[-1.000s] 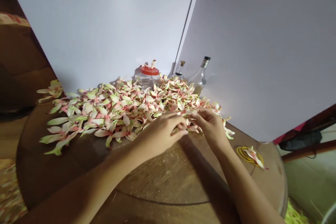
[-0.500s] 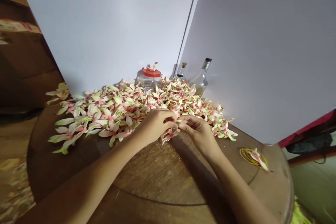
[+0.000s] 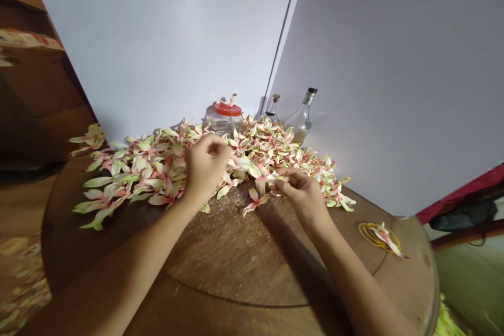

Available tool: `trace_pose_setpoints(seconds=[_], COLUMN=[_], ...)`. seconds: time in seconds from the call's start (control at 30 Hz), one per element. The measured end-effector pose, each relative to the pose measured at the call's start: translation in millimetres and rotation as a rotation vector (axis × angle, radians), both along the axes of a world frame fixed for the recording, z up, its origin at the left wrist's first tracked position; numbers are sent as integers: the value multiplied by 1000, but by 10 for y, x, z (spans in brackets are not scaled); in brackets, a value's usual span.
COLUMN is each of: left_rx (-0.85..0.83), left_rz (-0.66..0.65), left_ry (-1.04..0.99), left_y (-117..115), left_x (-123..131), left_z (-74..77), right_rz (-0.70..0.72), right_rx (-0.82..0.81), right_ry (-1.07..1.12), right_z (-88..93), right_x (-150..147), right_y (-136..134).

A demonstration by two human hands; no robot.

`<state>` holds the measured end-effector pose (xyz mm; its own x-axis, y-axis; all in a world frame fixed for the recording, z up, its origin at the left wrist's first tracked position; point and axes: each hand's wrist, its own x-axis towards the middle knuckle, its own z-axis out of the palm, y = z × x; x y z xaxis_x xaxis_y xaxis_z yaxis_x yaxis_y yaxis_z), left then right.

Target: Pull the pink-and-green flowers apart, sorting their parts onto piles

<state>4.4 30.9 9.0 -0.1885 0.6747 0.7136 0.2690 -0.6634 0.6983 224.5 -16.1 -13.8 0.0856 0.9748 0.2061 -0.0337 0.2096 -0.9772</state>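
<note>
My right hand (image 3: 302,195) is closed, thumb and fingers pinching a pale pink-and-green flower (image 3: 258,170) in front of the heap. Away to the left, my left hand (image 3: 207,163) is raised over the flowers with its fingers curled together; whatever is between them is hidden. Behind both hands spreads a large heap of similar flowers (image 3: 137,168), white to green with pink centres. One small pink flower (image 3: 255,202) lies on the wood just below the held one.
The heap covers the back of a round wooden table (image 3: 236,268). Behind it stand a red-lidded jar (image 3: 227,110) and two glass bottles, the taller bottle (image 3: 302,118) leaning. A yellow coil (image 3: 372,236) with a flower on it lies at right. Pale panels (image 3: 165,47) rise behind.
My left hand has moved left and up, away from my right hand, where the two were together. The flower in my right hand now shows. My right hand has barely moved.
</note>
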Motion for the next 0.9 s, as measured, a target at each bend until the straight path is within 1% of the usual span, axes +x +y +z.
trace_pose_setpoints(seconds=[0.07,0.13,0.17,0.2,0.23,0.27,0.3,0.33,0.37,0.4,0.43,0.47,0.5,0.53,0.57,0.6,0.67,0.7,0.73,0.77,0.8,0.83,0.9], left_rx=[-94,-138,-150,-177,-228,-299,-385,-481,-548,-605,-628,-616,-601,-577,-554,-538,-458,-376,-281,-189,-114,-68,-69], left_rz=[144,250,280,281,249,166,22,-180,-449,-756,-1052,-1272,-1403,-1431,-1365,-1232,-886,-720,-579,-474,-404,-367,-343], left_ry=[-341,-577,-644,-667,-643,-573,-448,-277,-68,138,312,471,601,699,761,780,723,678,649,646,667,707,799], left_y=[143,261,288,283,243,169,66,-58,-191,-322,-438,-533,-600,-637,-646,-631,-554,-504,-453,-405,-363,-328,-279], left_x=[-168,-319,-366,-385,-371,-324,-248,-150,-41,68,168,251,311,349,368,371,352,339,327,318,310,304,292], left_z=[63,119,141,157,169,175,178,179,178,177,175,172,167,156,141,121,71,45,21,0,-18,-32,-54], right_rz=[-57,-122,-155,-186,-219,-249,-274,-296,-316,-331,-341,-347,-345,-333,-307,-268,-152,-85,-13,63,139,210,314], right_rx=[-3,-2,3,11,23,40,57,75,92,110,125,134,136,131,116,94,33,5,-15,-21,-13,6,48], right_ry=[85,146,165,178,188,196,206,219,238,259,280,296,303,293,263,217,79,5,-61,-118,-164,-199,-253], right_z=[9,18,23,28,32,37,42,48,53,57,61,62,63,62,61,61,66,72,81,90,99,106,111], right_x=[45,101,134,171,214,260,310,360,411,458,499,533,557,568,567,552,483,432,373,310,246,184,82], right_y=[19,37,48,60,74,90,107,124,141,156,168,178,183,183,178,168,131,106,78,49,20,-7,-48])
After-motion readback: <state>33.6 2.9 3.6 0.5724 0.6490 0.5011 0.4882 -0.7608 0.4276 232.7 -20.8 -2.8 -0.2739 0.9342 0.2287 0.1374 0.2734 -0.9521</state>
